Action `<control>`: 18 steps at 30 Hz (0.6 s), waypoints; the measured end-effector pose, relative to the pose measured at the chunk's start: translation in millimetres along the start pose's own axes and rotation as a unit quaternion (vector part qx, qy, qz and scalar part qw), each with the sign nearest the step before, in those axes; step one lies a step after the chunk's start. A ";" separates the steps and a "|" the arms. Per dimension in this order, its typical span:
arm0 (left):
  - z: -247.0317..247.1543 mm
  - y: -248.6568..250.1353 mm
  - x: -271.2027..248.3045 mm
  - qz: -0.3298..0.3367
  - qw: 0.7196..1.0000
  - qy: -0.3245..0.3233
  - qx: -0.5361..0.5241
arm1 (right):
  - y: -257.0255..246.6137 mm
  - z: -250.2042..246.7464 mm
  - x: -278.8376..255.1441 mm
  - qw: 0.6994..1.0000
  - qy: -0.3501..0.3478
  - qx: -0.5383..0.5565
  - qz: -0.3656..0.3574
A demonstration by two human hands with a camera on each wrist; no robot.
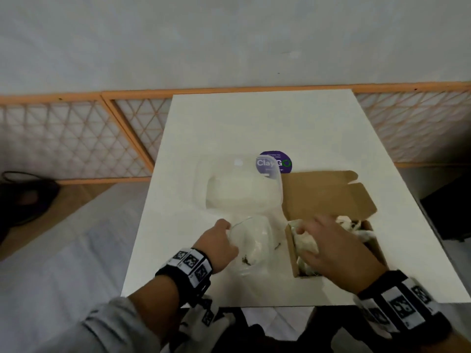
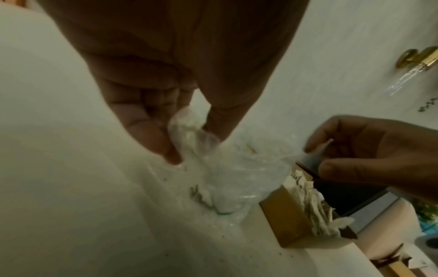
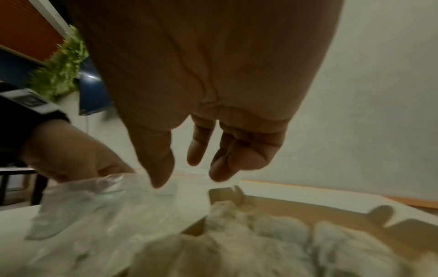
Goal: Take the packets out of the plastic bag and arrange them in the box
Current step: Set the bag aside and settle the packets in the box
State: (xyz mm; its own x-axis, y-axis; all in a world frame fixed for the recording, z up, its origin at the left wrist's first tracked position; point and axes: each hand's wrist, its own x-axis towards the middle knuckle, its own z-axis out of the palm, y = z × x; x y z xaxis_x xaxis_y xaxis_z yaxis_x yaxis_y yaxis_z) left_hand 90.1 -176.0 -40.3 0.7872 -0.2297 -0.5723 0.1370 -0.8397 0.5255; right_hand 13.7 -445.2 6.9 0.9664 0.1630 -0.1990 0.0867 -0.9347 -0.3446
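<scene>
Left hand (image 1: 219,244) pinching the rim of the plastic bag (image 1: 251,244) on the table (image 1: 178,225); right hand (image 1: 331,247) over the box (image 1: 293,261), fingers loose, holding nothing. Packets (image 3: 272,243) piled in the box. Apparently between transfers; next, likely reaching back into the near-empty bag.

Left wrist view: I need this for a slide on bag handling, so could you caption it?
Left hand pinches the clear plastic bag while the right hand hovers above the packet-filled cardboard box.
</scene>
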 end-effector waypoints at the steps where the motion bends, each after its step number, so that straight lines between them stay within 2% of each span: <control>1: -0.2 2.6 0.9 0.012 1.000 -0.008 -0.009 | -6.3 7.3 3.2 0.999 -0.028 0.000 -0.016; 3: -6.0 11.2 -1.4 0.038 0.998 -0.027 -0.046 | -15.4 17.9 10.7 0.997 -0.077 0.009 -0.029; 5: -17.1 23.1 -7.5 0.050 0.991 -0.041 -0.114 | -25.7 19.7 18.1 0.994 -0.092 0.045 -0.035; 7: -32.4 35.6 -16.1 0.044 0.977 -0.043 -0.205 | -36.3 9.2 24.7 0.991 -0.083 0.102 -0.019; 10: -58.7 48.7 -30.3 0.052 0.950 -0.034 -0.307 | -47.8 -13.2 33.0 0.979 -0.031 0.200 -0.022; 15: -89.0 62.8 -62.7 0.148 0.961 0.015 -0.232 | -51.3 -38.7 47.0 0.963 0.031 0.266 0.011; 18: -91.4 68.4 -75.4 0.182 0.968 0.040 -0.167 | -64.5 -58.8 53.0 0.936 0.067 0.343 0.031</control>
State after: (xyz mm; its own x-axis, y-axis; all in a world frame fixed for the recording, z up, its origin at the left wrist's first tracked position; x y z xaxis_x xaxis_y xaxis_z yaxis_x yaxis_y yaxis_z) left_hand 95.1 -171.1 96.3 0.8626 -0.4303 -0.2660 0.0172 -0.5006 0.8655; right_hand 73.6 -394.9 72.5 0.9900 0.0302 -0.1375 -0.1029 -0.5107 -0.8536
